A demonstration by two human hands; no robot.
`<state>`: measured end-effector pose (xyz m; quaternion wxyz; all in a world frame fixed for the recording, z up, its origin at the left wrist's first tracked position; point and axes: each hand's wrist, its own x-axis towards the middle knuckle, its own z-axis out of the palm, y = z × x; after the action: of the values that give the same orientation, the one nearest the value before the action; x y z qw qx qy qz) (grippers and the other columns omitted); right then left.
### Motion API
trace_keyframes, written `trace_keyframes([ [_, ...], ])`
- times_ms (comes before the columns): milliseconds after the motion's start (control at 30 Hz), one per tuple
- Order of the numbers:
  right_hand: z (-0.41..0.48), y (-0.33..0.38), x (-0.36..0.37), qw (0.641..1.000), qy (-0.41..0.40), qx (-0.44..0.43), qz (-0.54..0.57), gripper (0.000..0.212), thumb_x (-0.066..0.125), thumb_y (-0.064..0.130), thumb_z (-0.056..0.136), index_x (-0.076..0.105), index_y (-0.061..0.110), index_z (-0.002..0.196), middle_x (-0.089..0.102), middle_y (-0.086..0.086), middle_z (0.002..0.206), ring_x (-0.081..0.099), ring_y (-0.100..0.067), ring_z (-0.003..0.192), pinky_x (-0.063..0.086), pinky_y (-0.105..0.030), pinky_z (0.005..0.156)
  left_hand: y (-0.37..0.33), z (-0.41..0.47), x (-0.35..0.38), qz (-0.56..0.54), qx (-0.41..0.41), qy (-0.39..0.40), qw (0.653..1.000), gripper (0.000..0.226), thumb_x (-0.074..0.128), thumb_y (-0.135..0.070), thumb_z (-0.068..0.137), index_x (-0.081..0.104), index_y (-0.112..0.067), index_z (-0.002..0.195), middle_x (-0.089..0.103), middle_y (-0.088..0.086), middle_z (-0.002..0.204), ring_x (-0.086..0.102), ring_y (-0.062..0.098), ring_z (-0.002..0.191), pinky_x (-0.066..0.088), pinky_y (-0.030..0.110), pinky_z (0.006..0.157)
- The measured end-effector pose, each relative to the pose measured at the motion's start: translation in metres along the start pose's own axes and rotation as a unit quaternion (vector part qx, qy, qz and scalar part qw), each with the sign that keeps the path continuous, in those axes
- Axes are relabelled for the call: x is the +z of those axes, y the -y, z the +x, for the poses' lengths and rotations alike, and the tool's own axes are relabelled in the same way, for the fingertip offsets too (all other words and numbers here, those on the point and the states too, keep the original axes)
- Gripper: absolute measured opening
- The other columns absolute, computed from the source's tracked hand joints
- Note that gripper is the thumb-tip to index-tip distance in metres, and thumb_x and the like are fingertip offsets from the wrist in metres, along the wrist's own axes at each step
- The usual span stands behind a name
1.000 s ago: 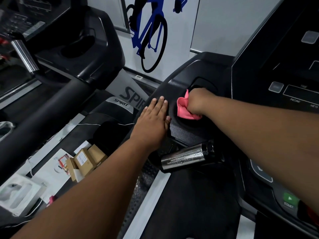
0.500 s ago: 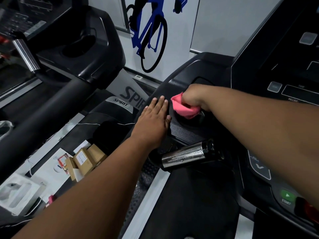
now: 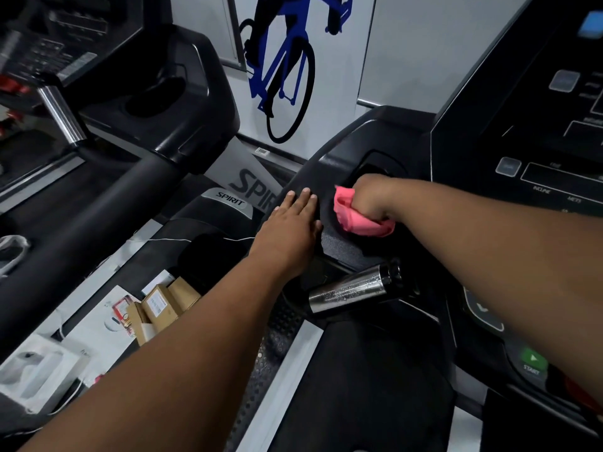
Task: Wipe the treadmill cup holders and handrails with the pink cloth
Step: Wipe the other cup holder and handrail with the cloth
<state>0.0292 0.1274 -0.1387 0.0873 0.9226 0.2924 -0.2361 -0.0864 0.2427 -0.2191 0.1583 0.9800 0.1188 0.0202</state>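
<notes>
My right hand (image 3: 370, 199) is closed around the bunched pink cloth (image 3: 355, 218) and presses it into the left cup holder (image 3: 380, 164) of the black treadmill console. My left hand (image 3: 290, 230) lies flat, fingers together, on the console's outer edge just left of the cloth. A chrome handrail grip (image 3: 350, 291) sticks out below the cup holder, under my right forearm. Most of the cup holder's inside is hidden by my right hand.
The control panel (image 3: 554, 177) with a green START button (image 3: 533, 360) is at the right. A second treadmill (image 3: 156, 102) with its own cup holder and black handrail stands at the left. Cardboard boxes (image 3: 163, 305) and white packaging (image 3: 39, 370) lie on the floor between.
My right hand has turned the pink cloth inside the cup holder, shifting it from the rim's left side toward the near edge. The left hand has stayed flat in place.
</notes>
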Motion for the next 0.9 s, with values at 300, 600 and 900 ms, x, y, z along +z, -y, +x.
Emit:
trace_keyframes([
  [300, -0.023, -0.020, -0.011, 0.882, -0.192, 0.055, 0.428, 0.014, 0.058, 0.000, 0.081, 0.068, 0.007, 0.089, 0.064, -0.009, 0.080, 0.062, -0.024, 0.073, 0.049, -0.027, 0.059, 0.021, -0.037, -0.018, 0.018, -0.016, 0.008, 1.000, 0.052, 0.029, -0.036, 0.105, 0.024, -0.022, 0.155, 0.012, -0.006, 0.164, 0.002, 0.019, 0.151, 0.015, 0.040, 0.121],
  [600, -0.103, 0.001, -0.040, 0.715, -0.234, -0.067, 0.656, 0.027, 0.051, -0.012, 0.082, 0.065, 0.011, 0.082, 0.066, -0.006, 0.072, 0.063, -0.012, 0.058, 0.053, -0.030, 0.060, 0.035, -0.107, -0.020, -0.006, -0.036, -0.007, 0.999, 0.053, 0.027, -0.037, 0.105, 0.019, -0.023, 0.156, 0.010, -0.008, 0.164, 0.002, 0.017, 0.151, 0.015, 0.038, 0.121],
  [900, -0.216, 0.056, 0.036, 0.830, -0.452, -0.170, 0.279, 0.022, 0.058, 0.008, 0.069, 0.070, 0.021, 0.082, 0.067, 0.002, 0.087, 0.058, -0.014, 0.082, 0.047, -0.032, 0.079, 0.045, -0.145, 0.011, 0.051, -0.070, 0.026, 0.996, 0.059, 0.030, -0.035, 0.104, 0.008, -0.019, 0.157, 0.000, -0.002, 0.165, 0.000, 0.024, 0.151, 0.013, 0.041, 0.121],
])
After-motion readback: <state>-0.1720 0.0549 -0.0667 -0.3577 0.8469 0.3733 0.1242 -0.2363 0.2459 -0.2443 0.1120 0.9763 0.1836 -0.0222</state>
